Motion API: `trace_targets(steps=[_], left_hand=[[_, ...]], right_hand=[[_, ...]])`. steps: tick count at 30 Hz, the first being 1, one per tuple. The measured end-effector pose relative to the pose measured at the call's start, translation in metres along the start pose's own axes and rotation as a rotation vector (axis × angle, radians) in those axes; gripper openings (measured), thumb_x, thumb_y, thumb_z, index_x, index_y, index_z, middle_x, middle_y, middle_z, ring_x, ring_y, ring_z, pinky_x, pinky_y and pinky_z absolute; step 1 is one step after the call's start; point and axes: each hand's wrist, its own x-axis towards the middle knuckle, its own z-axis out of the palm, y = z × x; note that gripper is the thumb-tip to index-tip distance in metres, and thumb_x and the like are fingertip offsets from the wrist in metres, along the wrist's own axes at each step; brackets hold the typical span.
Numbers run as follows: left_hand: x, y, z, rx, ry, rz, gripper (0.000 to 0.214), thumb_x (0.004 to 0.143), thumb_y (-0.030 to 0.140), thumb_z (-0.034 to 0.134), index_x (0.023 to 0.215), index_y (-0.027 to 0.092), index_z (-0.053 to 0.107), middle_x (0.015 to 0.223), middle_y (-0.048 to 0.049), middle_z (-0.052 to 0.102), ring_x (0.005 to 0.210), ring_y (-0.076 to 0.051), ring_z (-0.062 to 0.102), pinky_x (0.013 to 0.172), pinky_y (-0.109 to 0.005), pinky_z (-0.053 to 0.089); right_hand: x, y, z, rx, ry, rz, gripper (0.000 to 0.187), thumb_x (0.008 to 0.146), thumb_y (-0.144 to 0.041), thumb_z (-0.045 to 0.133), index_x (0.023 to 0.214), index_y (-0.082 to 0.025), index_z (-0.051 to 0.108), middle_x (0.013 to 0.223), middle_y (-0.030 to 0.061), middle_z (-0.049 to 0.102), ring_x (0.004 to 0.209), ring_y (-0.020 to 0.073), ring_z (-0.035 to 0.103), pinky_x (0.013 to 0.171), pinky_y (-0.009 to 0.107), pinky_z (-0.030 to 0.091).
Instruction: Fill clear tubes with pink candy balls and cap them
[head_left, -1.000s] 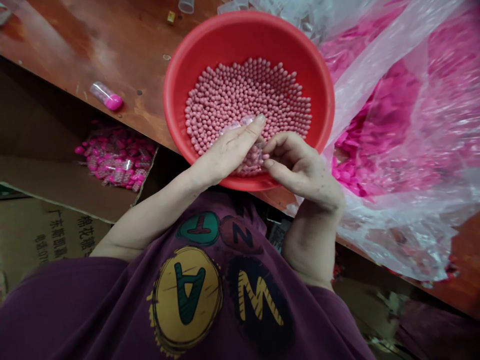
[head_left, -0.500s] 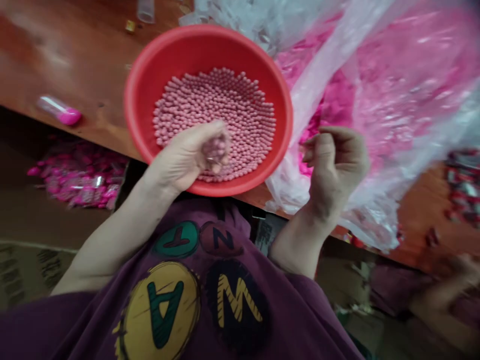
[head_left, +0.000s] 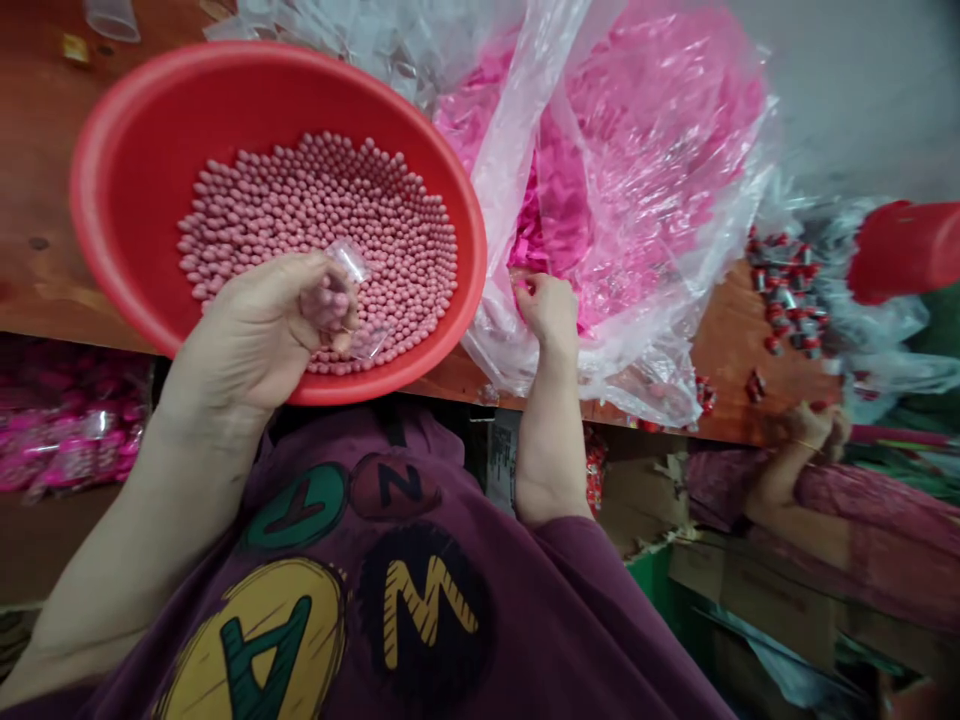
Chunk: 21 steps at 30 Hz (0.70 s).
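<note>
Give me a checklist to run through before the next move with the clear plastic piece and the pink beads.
Left hand grips the clear plastic piece over the red basin: ok.
Pink beads lie together inside the basin: ok.
Clear piece sealed shut: cannot tell, the fingers cover it.
Right hand touches the plastic bag holding bright pink contents: ok.
Co-worker's hand stays apart from both hands: ok.
</note>
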Motion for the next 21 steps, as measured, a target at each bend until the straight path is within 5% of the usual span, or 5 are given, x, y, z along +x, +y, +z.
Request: trace_targets(steps=[6,9,11,14,21], left_hand=[[0.012,-0.011,0.001,-0.186,-0.018,0.057,0.043,0.114,0.055,0.051,0.101,0.02,0.074,0.092,-0.008,0.076,0.089,-0.023,0.074,0.067,-0.031,0.061],[0.018,-0.011,-0.003,-0.259,-0.061,0.048,0.035,0.11,0.048,0.058,0.109,0.016,0.073,0.097,-0.0091,0.076,0.093,-0.023,0.076,0.075,-0.032,0.064],[0.016,-0.009,-0.003,-0.304,-0.088,0.029,0.024,0.106,0.035,0.061,0.11,0.015,0.073,0.097,-0.0076,0.075,0.089,-0.02,0.075,0.077,-0.031,0.064],[0.011,-0.009,-0.003,-0.336,-0.129,0.023,0.019,0.098,0.019,0.067,0.115,0.014,0.073,0.1,-0.005,0.076,0.089,-0.016,0.075,0.083,-0.029,0.064],[0.014,-0.018,-0.01,-0.26,-0.272,0.128,0.043,0.083,0.002,0.067,0.122,0.018,0.077,0.114,-0.0044,0.08,0.104,-0.017,0.076,0.097,-0.03,0.061]], right_hand=[[-0.003,-0.017,-0.026,0.017,0.066,0.111,0.042,0.11,-0.03,0.056,0.121,0.0,0.083,0.119,0.0324,0.082,0.125,0.0479,0.077,0.112,0.067,0.055],[-0.011,-0.027,-0.038,0.242,0.496,0.017,0.052,0.107,-0.026,0.048,0.144,-0.001,0.072,0.139,0.0285,0.076,0.138,0.0414,0.071,0.123,0.064,0.052],[-0.025,-0.047,-0.041,0.561,0.622,-0.176,0.049,0.109,-0.037,0.054,0.145,-0.011,0.074,0.135,0.0213,0.077,0.124,0.0341,0.075,0.115,0.058,0.059],[-0.051,-0.096,-0.04,0.987,0.402,-0.506,0.036,0.106,-0.051,0.072,0.135,-0.03,0.082,0.113,0.0067,0.077,0.089,0.0234,0.073,0.096,0.051,0.066],[-0.074,-0.177,-0.031,1.061,0.117,-0.716,0.023,0.117,-0.043,0.061,0.135,-0.035,0.073,0.128,0.0062,0.079,0.107,0.0242,0.076,0.101,0.047,0.069]])
